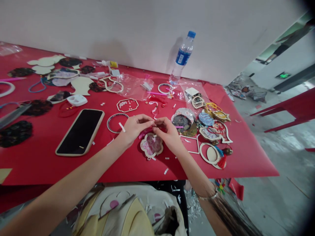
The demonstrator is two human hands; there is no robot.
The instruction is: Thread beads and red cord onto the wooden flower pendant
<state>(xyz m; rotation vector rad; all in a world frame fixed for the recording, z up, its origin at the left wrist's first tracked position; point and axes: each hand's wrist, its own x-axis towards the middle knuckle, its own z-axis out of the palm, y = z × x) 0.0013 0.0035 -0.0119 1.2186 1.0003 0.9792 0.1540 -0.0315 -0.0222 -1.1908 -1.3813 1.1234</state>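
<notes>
Close to the near edge of the red-covered bench [31, 160], the left hand [133, 129] and right hand [167, 135] meet, their fingertips [150, 121] pressed together, pinching a small piece that they mostly hide. Just below lies a flower-shaped wooden frame [151, 146] filled with pink fabric. Toward the right edge, a tasselled ornament [222, 161] sits among decorated pieces; a plain wooden frame [127, 105] lies farther back. A phone [80, 132] leaves open red surface left of the hands. A water bottle [182, 57] stands at the far edge.

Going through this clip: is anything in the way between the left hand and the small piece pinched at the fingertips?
Nothing visible does. The left hand and right hand meet directly at the small piece, which is too small to identify. The flower-shaped wooden frame lies on the red table covering below them, not between them.
</notes>
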